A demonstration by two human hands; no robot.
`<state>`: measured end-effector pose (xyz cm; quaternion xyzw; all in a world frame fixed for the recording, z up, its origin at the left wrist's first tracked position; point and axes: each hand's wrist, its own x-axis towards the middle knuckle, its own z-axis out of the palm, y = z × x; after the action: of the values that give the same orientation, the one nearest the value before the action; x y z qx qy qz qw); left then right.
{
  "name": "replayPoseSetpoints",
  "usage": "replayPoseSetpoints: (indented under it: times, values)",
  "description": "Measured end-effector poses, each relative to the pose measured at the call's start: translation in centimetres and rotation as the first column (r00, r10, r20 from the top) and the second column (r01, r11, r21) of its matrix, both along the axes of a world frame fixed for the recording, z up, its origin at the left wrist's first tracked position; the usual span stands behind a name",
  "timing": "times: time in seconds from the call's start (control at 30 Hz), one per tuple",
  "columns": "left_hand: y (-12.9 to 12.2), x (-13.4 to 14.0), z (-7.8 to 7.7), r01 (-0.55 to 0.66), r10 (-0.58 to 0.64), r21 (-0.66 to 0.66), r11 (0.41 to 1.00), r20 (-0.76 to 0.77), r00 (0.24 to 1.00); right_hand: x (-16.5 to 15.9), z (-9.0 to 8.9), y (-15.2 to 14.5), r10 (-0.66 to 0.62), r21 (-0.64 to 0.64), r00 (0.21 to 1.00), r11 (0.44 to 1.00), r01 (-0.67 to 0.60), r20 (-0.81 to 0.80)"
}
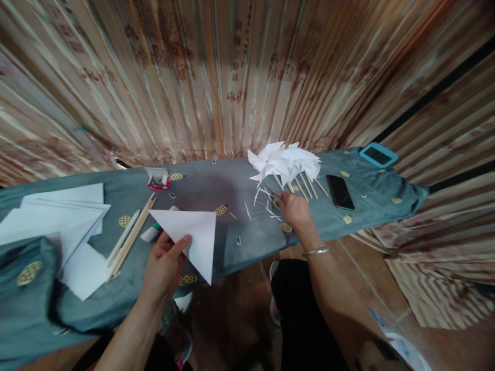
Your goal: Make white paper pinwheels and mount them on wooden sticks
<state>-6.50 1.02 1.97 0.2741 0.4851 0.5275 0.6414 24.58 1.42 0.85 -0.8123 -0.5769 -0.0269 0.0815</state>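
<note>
My left hand [164, 260] pinches a white sheet of paper [197, 232] folded into a triangle, thumb on top, held over the near side of the table. My right hand [296, 208] is at the table among thin white paper scraps [266, 201]. Its fingers close on what look like small scissors [276, 200], mostly hidden by the hand. Just beyond it lie several white paper pinwheels [270, 161], overlapping, with wooden sticks [305, 186] pointing toward me. Partly behind the folded paper is a white glue stick with a green band [150, 233].
White paper sheets [69, 211] are spread at the left. Beside them lie wooden sticks [129, 239] and a pale pencil-like stick [122, 238]. A small red box [158, 180] stands open behind. A phone [340, 192] and a blue-framed device [378, 155] lie right, on a grey cloth [216, 180].
</note>
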Motion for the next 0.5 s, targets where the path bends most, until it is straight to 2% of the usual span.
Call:
replayPoseSetpoints:
  times: [0.27,0.4,0.5]
  values:
    - [-0.6,-0.2,0.4,-0.030,0.026,0.045,0.999,0.089,0.996,0.3,-0.6,0.4,-0.060,0.030,0.998,0.998,0.061,-0.022]
    - [-0.8,-0.1,0.5,-0.031,0.027,0.034,0.999,0.125,0.992,0.8,0.2,0.4,-0.080,0.040,0.996,0.996,0.081,-0.033]
    - [-0.9,-0.1,0.7,-0.021,0.017,0.033,0.999,0.116,0.993,-0.7,1.0,0.3,-0.007,0.065,0.999,0.998,0.010,-0.047]
